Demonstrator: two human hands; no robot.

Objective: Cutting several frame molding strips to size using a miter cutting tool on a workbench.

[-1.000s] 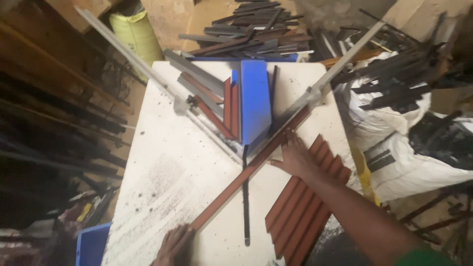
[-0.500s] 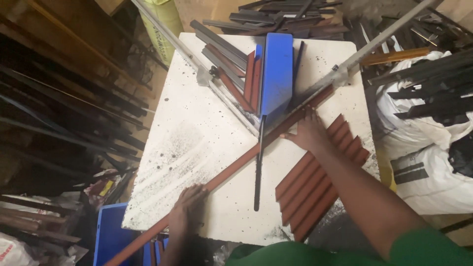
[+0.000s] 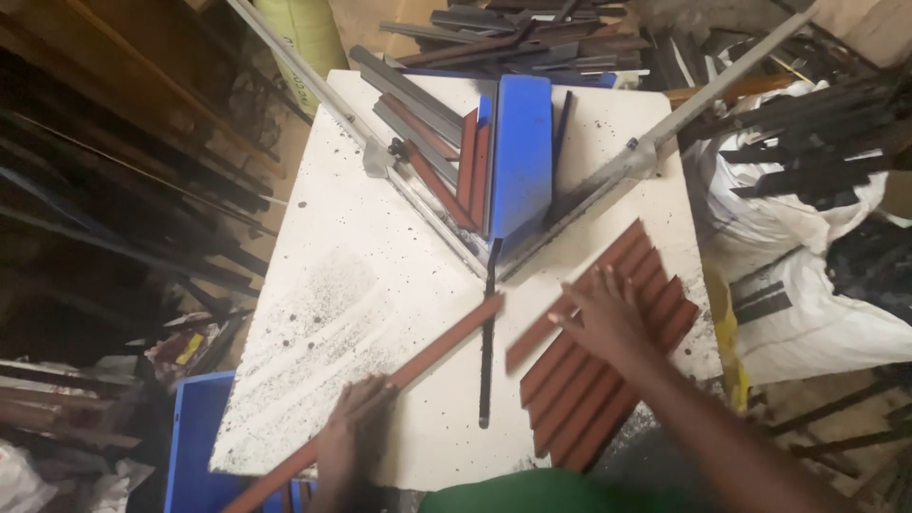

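The left hand (image 3: 356, 427) clamps the long red-brown strip (image 3: 418, 361) flat on the white table (image 3: 332, 285); the right hand (image 3: 603, 309), fingers spread, steadies the stacked strips (image 3: 589, 380) beside the dark bar (image 3: 487, 342)

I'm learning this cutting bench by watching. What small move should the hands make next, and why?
Probably slide the long strip under the left hand forward toward the slot. Its end stops just short of the slot, while the right hand rests on a short piece lying with the stack, so that piece looks already set down.
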